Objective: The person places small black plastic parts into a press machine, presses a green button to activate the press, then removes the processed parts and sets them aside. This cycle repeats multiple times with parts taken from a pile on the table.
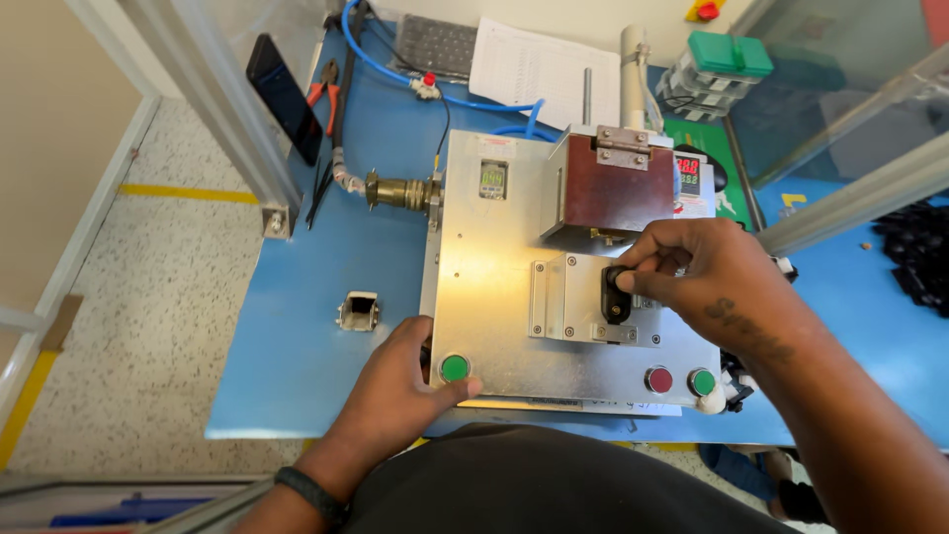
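A flat metal press fixture (494, 267) stands on a blue table (316, 287). My left hand (400, 381) rests at its front left corner, thumb beside the left green button (454, 368). My right hand (692, 272) pinches a small black part (617, 295) sitting in the fixture's metal nest (565, 302). Behind the nest is a dark red block with a hinge (608, 188). A red button (658, 379) and a second green button (702, 382) sit at the front right.
A small metal housing (358, 311) lies left of the fixture. Further back are a black phone (284, 96), red-handled pliers (324, 89), blue air hose (390, 69), a paper sheet (544, 69) and a digital controller (689, 176). Black parts (914, 252) are piled at right.
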